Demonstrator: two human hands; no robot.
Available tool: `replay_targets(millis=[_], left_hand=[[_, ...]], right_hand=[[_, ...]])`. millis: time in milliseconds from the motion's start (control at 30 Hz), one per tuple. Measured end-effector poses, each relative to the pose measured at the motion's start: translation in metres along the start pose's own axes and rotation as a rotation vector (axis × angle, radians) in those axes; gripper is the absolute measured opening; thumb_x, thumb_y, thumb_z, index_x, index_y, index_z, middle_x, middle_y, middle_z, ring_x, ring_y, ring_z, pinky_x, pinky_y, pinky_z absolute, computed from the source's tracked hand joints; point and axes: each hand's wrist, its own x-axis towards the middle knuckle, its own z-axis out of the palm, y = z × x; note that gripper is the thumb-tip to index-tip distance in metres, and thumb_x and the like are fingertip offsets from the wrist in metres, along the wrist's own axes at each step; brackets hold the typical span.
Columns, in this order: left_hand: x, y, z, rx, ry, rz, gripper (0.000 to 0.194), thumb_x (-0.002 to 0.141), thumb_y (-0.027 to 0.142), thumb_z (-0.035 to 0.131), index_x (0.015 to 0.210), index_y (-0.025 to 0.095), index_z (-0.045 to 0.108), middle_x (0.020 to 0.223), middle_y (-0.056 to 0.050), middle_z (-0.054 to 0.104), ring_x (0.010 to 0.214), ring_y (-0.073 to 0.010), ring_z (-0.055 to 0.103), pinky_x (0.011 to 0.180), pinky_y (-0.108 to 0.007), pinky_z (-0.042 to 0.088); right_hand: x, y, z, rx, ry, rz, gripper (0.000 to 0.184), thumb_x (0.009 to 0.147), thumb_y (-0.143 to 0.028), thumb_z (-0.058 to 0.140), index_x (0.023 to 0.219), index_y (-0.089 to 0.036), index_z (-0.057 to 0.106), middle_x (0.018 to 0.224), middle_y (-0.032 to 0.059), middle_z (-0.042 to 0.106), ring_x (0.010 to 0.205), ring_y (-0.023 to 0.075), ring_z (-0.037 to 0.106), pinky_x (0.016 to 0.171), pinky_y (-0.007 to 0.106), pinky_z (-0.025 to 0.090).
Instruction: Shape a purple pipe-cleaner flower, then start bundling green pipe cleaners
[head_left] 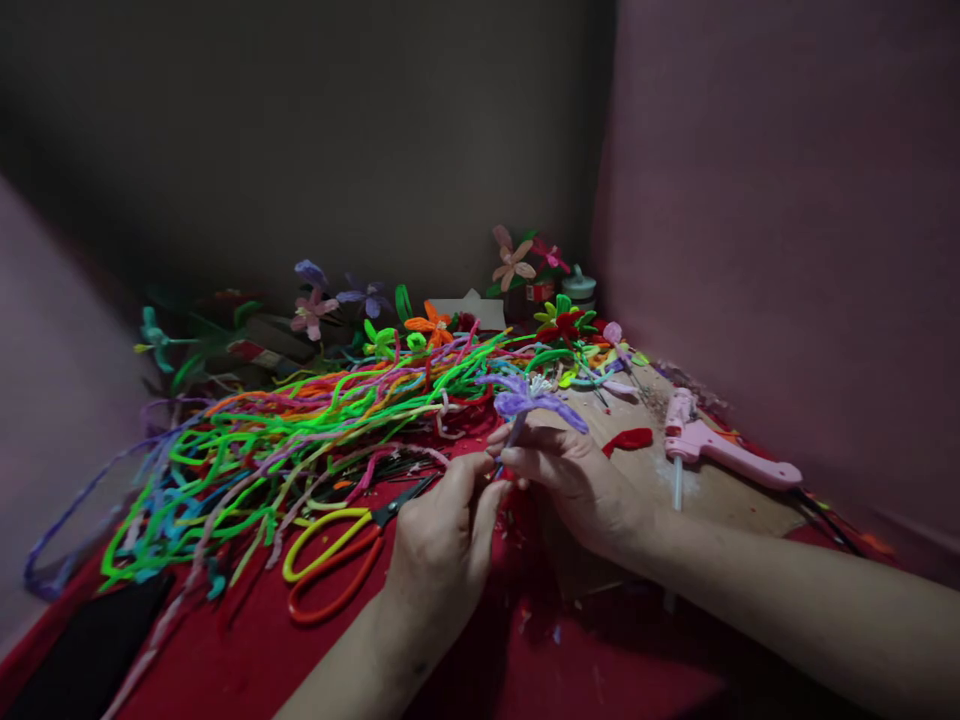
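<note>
A purple pipe-cleaner flower with white stamens stands upright above my fingertips, its petals spread. My right hand is closed, pinching the flower's stem just under the petals. Just below, my left hand has thumb and forefinger closed at the lower end of the same stem; the fingers cover most of that part. Scissors with yellow and red handles lie left of my left hand. A red pipe-cleaner petal rests on the cardboard beyond my right hand.
A large heap of multicoloured pipe cleaners spreads across the left of the red cloth. A pink glue gun lies at the right. Finished flowers, such as an orange one, stand along the back wall. A black flat object is at front left.
</note>
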Motion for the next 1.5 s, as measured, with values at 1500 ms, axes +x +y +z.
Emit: replay_targets(millis=[1500], left_hand=[[-0.004, -0.007, 0.003, 0.152, 0.068, 0.115, 0.019, 0.086, 0.016, 0.051, 0.104, 0.019, 0.056, 0.092, -0.004, 0.068, 0.073, -0.0123, 0.065, 0.066, -0.021, 0.046]], right_hand=[[0.0, 0.009, -0.002, -0.071, 0.031, -0.046, 0.013, 0.071, -0.025, 0.07, 0.083, -0.02, 0.071, 0.082, 0.0007, 0.069, 0.08, 0.0157, 0.06, 0.085, 0.032, 0.043]])
